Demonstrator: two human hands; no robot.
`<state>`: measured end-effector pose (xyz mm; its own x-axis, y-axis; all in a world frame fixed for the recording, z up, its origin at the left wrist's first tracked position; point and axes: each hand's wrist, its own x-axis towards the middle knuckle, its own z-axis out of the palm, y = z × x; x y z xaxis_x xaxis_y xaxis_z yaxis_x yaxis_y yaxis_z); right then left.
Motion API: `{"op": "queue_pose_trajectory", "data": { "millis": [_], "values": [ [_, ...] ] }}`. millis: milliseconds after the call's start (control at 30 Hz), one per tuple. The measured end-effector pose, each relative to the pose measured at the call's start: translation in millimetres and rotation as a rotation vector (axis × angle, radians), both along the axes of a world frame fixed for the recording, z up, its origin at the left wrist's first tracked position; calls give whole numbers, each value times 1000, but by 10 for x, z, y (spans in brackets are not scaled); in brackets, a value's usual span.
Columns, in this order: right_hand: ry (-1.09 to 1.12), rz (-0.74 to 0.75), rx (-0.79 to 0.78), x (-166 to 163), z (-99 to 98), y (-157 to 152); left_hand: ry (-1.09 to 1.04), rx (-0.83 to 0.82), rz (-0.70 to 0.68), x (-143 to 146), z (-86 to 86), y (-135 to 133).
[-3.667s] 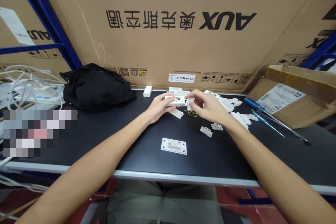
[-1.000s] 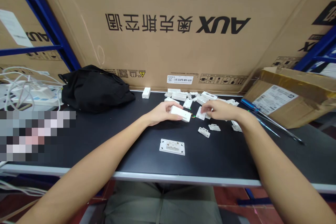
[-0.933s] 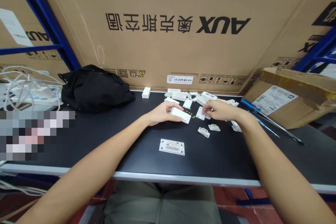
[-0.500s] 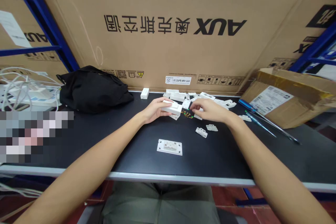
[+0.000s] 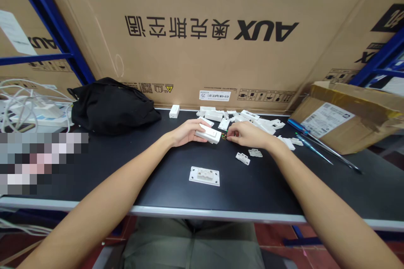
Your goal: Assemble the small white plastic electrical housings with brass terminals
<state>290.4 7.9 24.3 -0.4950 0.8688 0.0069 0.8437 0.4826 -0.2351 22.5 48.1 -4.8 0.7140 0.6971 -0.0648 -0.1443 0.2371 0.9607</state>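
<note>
Our left hand cups a white rectangular plastic housing, with the fingers wrapped over it and the block lying at a slant, its end sticking out to the right of the palm. Our right hand reaches in from the right, just beside the housing but not touching it, with its fingertips drawn together in a pinch over a small cluster of green and orange electronic bits; we cannot tell whether they have hold of one. All this sits near the middle of the black workbench.

Nearer us lies a white plastic base plate with a raised centre, and to its right are two small white hinge-like pieces. Beyond our hands, a scatter of white plastic parts runs along the back of the bench, and a small white box stands to the left, near a black cloth bag. On the right, blue-handled screwdrivers lie in front of an opened cardboard box. White cables tangle at far left, and behind everything stands a large AUX carton, printed upside down
</note>
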Motion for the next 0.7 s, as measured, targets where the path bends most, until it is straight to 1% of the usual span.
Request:
{"op": "queue_pose_trajectory", "data": {
  "millis": [167, 267, 333, 400, 500, 700],
  "values": [
    [-2, -39, 29, 69, 61, -13, 14, 6, -44, -16, 7, 6],
    [-17, -132, 94, 196, 124, -5, 18, 15, -53, -12, 8, 2],
    [-39, -199, 109, 282, 140, 9, 21, 22, -56, -6, 2, 3],
    [-65, -233, 79, 335, 125, 24, 25, 26, -59, 0, -7, 8],
    [-93, -247, 27, 339, 72, 42, 28, 30, -69, 2, -20, 19],
    [-97, -297, 57, 250, -27, 62, 25, 26, -111, -14, -34, 31]
  ]
}}
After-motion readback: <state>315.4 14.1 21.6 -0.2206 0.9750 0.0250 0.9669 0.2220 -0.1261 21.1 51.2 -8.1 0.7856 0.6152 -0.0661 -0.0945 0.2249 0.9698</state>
